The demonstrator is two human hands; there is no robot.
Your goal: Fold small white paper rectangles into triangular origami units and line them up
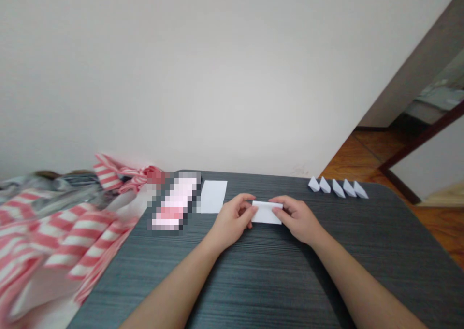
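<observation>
A small white sheet of paper [267, 215], folded over along its top edge, is held between my two hands above the dark table. My left hand [235, 219] pinches its left end between thumb and fingers. At the right end, my right hand [296, 218] grips it the same way, thumb on the near face. Left of my left hand lies a flat white sheet of paper [213, 196]. Several folded white paper shapes [338, 189], pointed like small boats, stand in a row toward the table's far right.
The dark wood-grain table [232, 290] meets a pale wall [232, 78] at its far edge. A blurred-out pink and white oblong [176, 201] lies at the far left. Red-and-white striped cloth [72, 232] is heaped beside the table. Wooden floor [348, 157] shows at right.
</observation>
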